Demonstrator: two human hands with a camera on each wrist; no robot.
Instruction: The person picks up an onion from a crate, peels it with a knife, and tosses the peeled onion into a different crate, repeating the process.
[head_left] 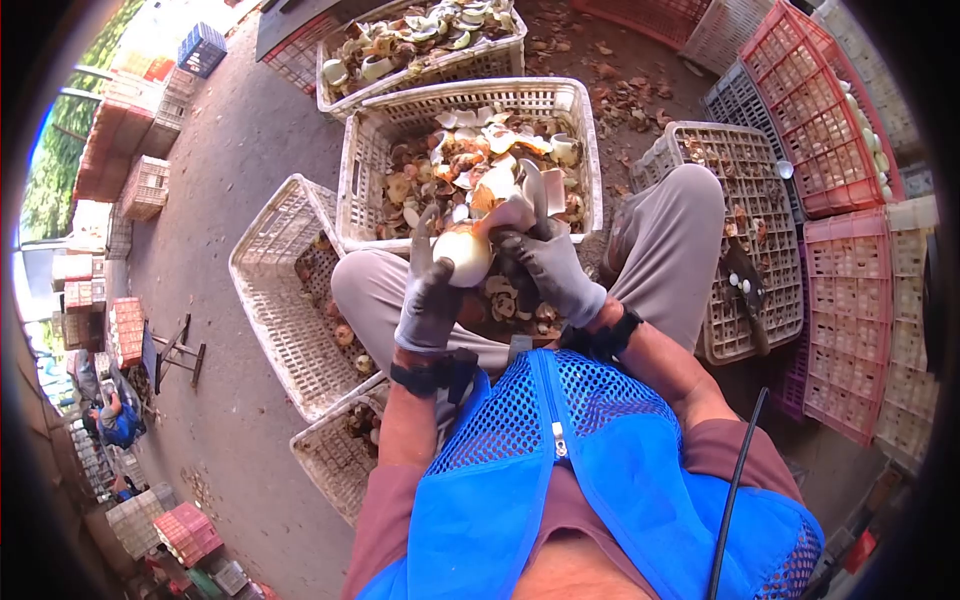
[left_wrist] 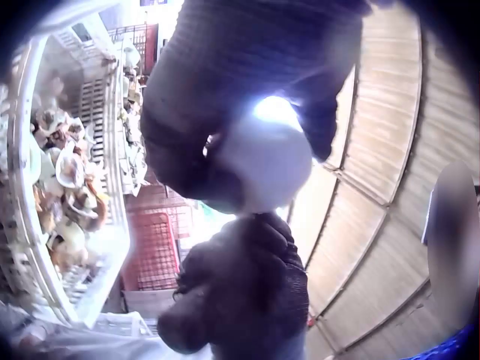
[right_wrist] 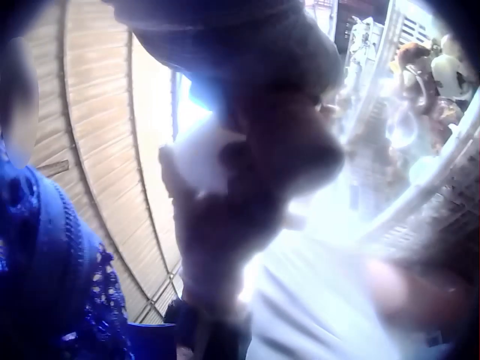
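Observation:
In the head view my gloved left hand [head_left: 428, 302] grips a pale, peeled-looking onion [head_left: 465, 252] between thumb and fingers. Close beside it, my gloved right hand [head_left: 560, 265] pinches a loose flap of onion skin [head_left: 509, 214] that reaches over to the onion; one of its fingers points up. The two hands meet over the near rim of a white crate [head_left: 352, 180] filled with onion skins [head_left: 490, 150]. Both gloves appear dark in the left wrist view, around the bright onion [left_wrist: 268, 165]. Glare blurs the right wrist view.
A tilted white crate [head_left: 275, 270] with some onions stands left of my knee, another crate [head_left: 335, 455] below it. Beyond the front crate is a second crate [head_left: 420, 80] of skins. Right, a soiled crate [head_left: 755, 290] lies beside stacked red crates [head_left: 848, 320].

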